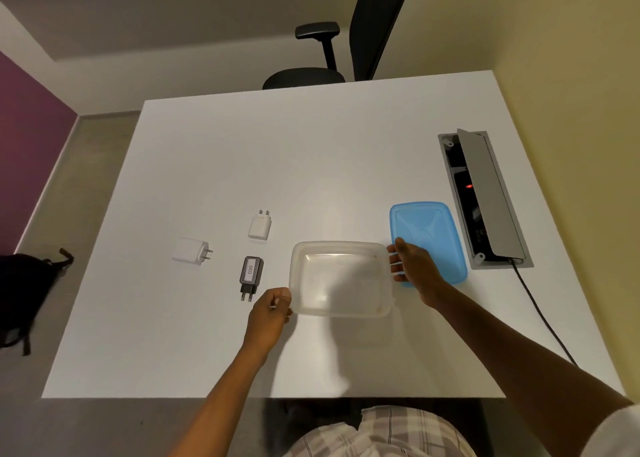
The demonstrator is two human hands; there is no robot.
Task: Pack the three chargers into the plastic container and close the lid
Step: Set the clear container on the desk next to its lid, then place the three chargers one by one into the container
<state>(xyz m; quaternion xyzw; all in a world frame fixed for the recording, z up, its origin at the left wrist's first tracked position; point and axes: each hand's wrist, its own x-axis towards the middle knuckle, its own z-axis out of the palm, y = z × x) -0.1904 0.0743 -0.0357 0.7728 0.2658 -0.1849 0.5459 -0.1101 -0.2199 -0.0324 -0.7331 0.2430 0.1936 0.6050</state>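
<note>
A clear plastic container (pixel 341 278) sits open and empty on the white table (pixel 242 152). My left hand (pixel 270 313) grips its near left corner. My right hand (pixel 414 266) holds its right rim, fingers curled over the edge. The blue lid (pixel 427 226) lies flat just right of the container, partly under my right hand. Three chargers lie left of the container: a white one (pixel 259 225) with pins pointing away, a second white one (pixel 191 251) furthest left, and a black one (pixel 251 274) with a label, closest to my left hand.
An open grey cable box (pixel 485 197) is set into the table at the right, with a black cable (pixel 540 314) running toward the near edge. A black office chair (pixel 363 41) stands beyond the far edge. A dark bag (pixel 24 290) lies on the floor at left.
</note>
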